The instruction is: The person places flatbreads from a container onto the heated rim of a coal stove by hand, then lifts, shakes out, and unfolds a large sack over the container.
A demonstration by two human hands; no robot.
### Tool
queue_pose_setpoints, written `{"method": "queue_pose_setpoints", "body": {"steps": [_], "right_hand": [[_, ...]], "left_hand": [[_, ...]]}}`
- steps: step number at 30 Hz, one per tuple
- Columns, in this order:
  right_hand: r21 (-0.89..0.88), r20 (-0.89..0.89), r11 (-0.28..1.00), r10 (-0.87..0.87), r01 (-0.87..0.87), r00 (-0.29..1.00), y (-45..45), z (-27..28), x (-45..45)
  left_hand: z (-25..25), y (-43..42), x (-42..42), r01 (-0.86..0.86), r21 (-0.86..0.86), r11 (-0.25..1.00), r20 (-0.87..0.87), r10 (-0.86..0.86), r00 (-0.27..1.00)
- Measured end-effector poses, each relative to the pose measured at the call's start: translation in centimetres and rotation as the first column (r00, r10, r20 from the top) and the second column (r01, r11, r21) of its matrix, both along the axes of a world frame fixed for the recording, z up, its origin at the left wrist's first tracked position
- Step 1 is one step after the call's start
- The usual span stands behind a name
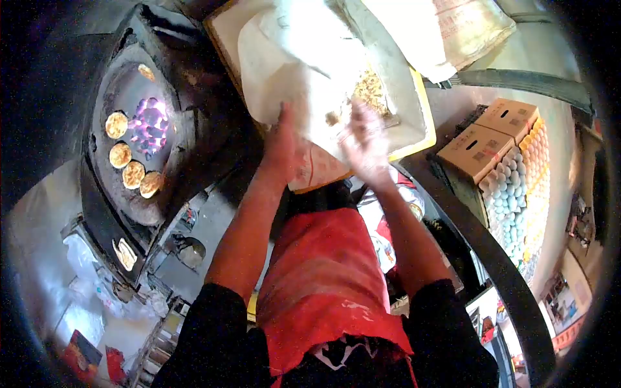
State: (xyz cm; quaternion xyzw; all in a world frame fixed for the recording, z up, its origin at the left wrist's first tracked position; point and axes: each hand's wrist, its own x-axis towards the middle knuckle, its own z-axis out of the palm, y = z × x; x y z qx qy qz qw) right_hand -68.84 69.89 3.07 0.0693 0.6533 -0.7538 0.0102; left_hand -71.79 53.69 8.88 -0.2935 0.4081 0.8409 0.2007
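Note:
A large pale sheet (265,81), perhaps dough, lies on a light board with yellow edges (424,113) in front of me. Glare washes out its far part. My left hand (281,145) is at its near left edge with the thumb side up; its other fingers are hard to make out. Toward the right, my right hand (363,139) is smeared by motion, so its grip does not show. Between the hands there is a small brownish lump (332,119). Yellowish crumbly bits (370,90) lie just beyond my right hand.
On the left, several browned flatbreads (120,155) surround glowing coals (150,123) in an oven (107,97). Cardboard boxes (475,152) and stacked trays of eggs (508,200) stand on the right. A printed sack (475,29) lies at the far right of the board.

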Motion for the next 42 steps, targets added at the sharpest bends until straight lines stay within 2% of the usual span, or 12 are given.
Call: {"method": "queue_pose_setpoints", "body": {"steps": [2, 6, 8, 11, 14, 23, 27, 29, 31, 37, 39, 42], "right_hand": [[0.472, -0.103, 0.876, 0.169, -0.102, 0.980, -2.1, 1.9, -0.5], [-0.255, 0.245, 0.965, 0.011, 0.054, 0.970, -5.6, 0.6, -1.1], [0.323, 0.176, 0.945, -0.004, -0.054, 0.984, -6.1, -0.1, 0.4], [0.090, 0.317, 0.996, -0.008, -0.022, 0.949, -6.6, 2.2, 0.3], [-0.224, 0.509, 0.953, -0.065, 0.205, 0.858, -4.7, 0.3, 0.3], [0.732, 0.188, 0.681, -0.173, -0.021, 0.967, 4.0, -3.4, -2.8], [-0.211, 0.609, 0.977, 0.163, -0.039, 0.776, 0.5, -0.4, 0.6], [-0.417, 0.702, 0.888, 0.178, 0.195, 0.689, -1.0, -0.3, 1.0], [-0.440, 0.653, 0.857, 0.103, 0.266, 0.750, -2.3, 0.3, 1.6], [0.763, -0.165, 0.642, 0.085, 0.073, 0.983, -4.5, 4.0, 3.4], [0.703, -0.273, 0.709, 0.346, -0.060, 0.897, -5.2, 6.0, 5.0], [0.639, -0.140, 0.751, 0.327, -0.167, 0.935, -5.6, 7.2, 5.8]], "left_hand": [[-1.2, 0.0, 1.4, 0.092, -0.160, 0.983, -0.218, -0.126, 0.968], [0.3, -0.7, 2.6, 0.193, -0.512, 0.837, -0.366, -0.416, 0.833], [0.2, -0.6, 2.7, 0.211, -0.519, 0.828, -0.315, -0.415, 0.854], [-1.3, -1.4, 3.6, -0.230, 0.312, 0.922, 0.279, 0.142, 0.950], [-1.0, -3.1, 3.2, 0.126, -0.494, 0.860, -0.245, -0.277, 0.929], [0.2, -5.5, 1.9, 0.081, -0.235, 0.969, -0.121, -0.111, 0.986], [1.0, -6.4, 2.4, 0.208, -0.154, 0.966, -0.227, -0.239, 0.944], [1.5, -7.3, 2.8, 0.439, -0.797, 0.414, 0.000, -0.727, 0.686], [1.0, -7.3, 3.5, 0.380, -0.419, 0.825, -0.205, -0.494, 0.845], [3.8, -3.7, 7.3, 0.079, 0.515, 0.854, -0.105, -0.028, 0.994], [4.1, -2.8, 7.2, 0.491, -0.484, 0.725, -0.128, -0.613, 0.780], [0.5, -4.0, 6.4, 0.209, -0.189, 0.959, -0.085, -0.228, 0.970]]}}
